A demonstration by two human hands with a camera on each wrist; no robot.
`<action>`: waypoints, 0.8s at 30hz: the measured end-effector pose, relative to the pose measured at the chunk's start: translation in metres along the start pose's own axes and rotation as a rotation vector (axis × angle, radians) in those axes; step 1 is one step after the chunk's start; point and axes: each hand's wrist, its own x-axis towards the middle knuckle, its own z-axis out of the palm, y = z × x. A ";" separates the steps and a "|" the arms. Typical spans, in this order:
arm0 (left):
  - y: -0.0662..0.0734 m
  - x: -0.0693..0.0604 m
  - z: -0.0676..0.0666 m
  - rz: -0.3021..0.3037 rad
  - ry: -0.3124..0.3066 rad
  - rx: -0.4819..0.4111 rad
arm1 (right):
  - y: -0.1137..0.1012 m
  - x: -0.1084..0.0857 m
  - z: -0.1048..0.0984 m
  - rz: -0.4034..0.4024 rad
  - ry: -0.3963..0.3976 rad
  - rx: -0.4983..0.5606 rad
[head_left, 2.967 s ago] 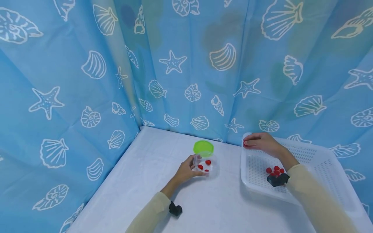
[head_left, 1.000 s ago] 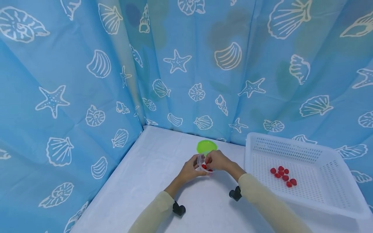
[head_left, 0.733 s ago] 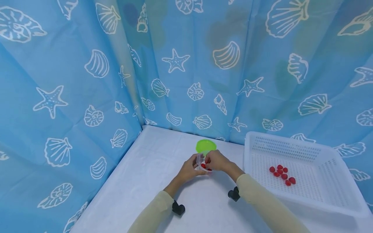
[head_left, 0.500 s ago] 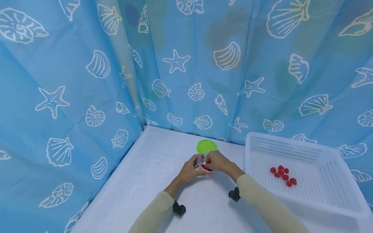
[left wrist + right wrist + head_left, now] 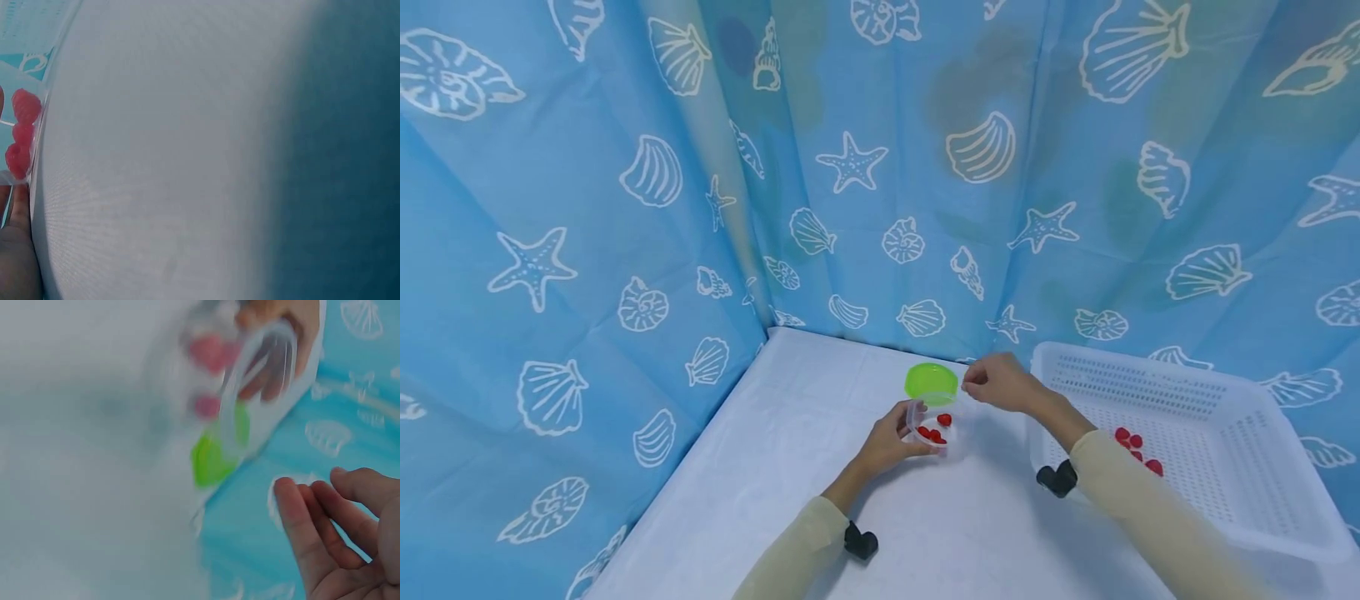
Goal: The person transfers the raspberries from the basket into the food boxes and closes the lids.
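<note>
A small clear tub (image 5: 917, 417) holds several red berries (image 5: 934, 435), and my left hand (image 5: 880, 446) grips its side with fingers and thumb. The left wrist view shows berries (image 5: 22, 134) stacked against the tub's wall, above part of my left hand (image 5: 17, 256). Up and to the right of the tub is my right hand (image 5: 1003, 383), raised between it and the white basket (image 5: 1285, 517). In the right wrist view my right hand (image 5: 350, 531) has its fingers apart from the thumb, with nothing between them.
A green lid (image 5: 931, 381) lies just behind the tub on the white tablecloth (image 5: 820, 375). Inside the basket are several more red berries (image 5: 1153, 467), partly hidden by my right sleeve (image 5: 1150, 500). A blue shell-patterned curtain (image 5: 865, 275) stands behind the table.
My right hand has come out of the tub, moving up and right toward the basket. One more berry shows in the tub where the hand was. My left hand has kept its hold.
</note>
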 end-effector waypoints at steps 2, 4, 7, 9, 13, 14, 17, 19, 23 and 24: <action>0.000 0.001 0.001 -0.006 0.003 0.003 | 0.010 -0.007 -0.016 0.020 0.027 -0.001; -0.001 0.002 0.001 -0.008 0.001 0.007 | 0.023 -0.016 -0.031 0.052 0.050 0.009; -0.002 0.003 0.001 -0.008 -0.009 0.007 | 0.042 -0.033 -0.051 0.099 0.071 0.015; -0.003 0.003 0.001 -0.006 -0.014 0.009 | 0.058 -0.043 -0.060 0.125 0.088 0.001; -0.002 0.003 -0.001 0.004 -0.011 0.012 | 0.089 -0.059 -0.070 0.189 0.109 -0.035; -0.002 0.003 -0.002 0.003 -0.011 0.013 | 0.096 -0.063 -0.070 0.216 0.104 -0.034; -0.001 0.003 -0.003 0.001 -0.010 0.015 | 0.118 -0.073 -0.072 0.296 0.058 -0.010; 0.001 0.002 -0.002 0.004 -0.008 0.013 | 0.132 -0.079 -0.073 0.343 0.028 0.004; 0.003 0.001 -0.001 0.002 -0.014 0.006 | 0.158 -0.091 -0.075 0.410 0.020 0.014; 0.002 0.001 -0.001 0.003 -0.016 0.005 | 0.163 -0.094 -0.076 0.426 0.022 0.013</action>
